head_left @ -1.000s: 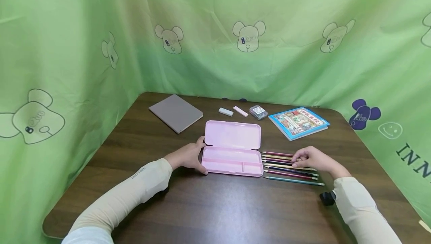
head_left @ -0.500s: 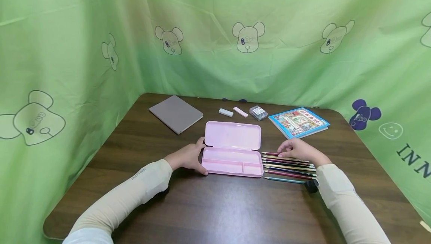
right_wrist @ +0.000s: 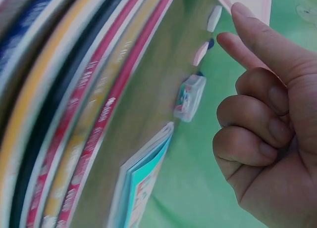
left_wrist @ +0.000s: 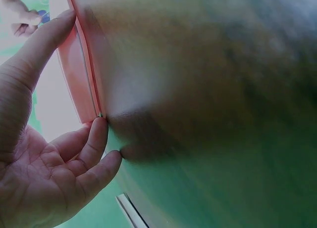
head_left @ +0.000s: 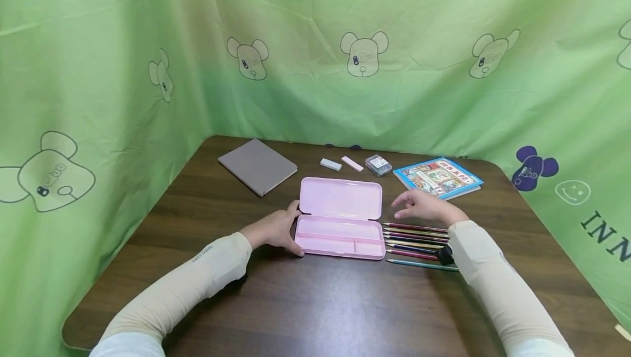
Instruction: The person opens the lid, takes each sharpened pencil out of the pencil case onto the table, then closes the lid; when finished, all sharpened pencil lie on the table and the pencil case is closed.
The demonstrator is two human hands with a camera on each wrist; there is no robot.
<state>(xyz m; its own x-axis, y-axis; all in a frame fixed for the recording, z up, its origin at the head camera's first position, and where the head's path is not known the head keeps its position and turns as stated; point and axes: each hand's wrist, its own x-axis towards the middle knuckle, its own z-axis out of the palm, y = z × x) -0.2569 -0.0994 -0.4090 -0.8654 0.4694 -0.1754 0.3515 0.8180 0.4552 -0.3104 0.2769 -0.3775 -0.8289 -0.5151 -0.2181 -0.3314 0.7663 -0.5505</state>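
Nearest the person, the left hand (head_left: 274, 229) rests against the left end of the open pink plastic pencil case (head_left: 340, 235), its fingers (left_wrist: 94, 139) relaxed and straight against the case's edge, the thumb along the rim, steadying it rather than clasping it. The case lies on the dark wood-grain counter (head_left: 305, 302), lid flat behind the tray, and its compartments hold nothing as far as the head view shows.

Just right of the case lies the row of coloured wooden pencils (head_left: 414, 239), side by side, all on the counter and none in the tray, so by the look of it the packing has not yet begun and every pencil is left to move. The right hand (head_left: 424, 206) hovers just beyond the row's far edge, holding nothing; the index finger (right_wrist: 257, 37) is extended while the other fingers curl loosely (the wrist view shows this plainly).

Beyond the fingers lie a small clear plastic box (head_left: 378, 164), a pink eraser (head_left: 352, 163), a white eraser (head_left: 330, 164), a blue illustrated book (head_left: 437, 178) and a flat grey-brown notebook (head_left: 258, 165).
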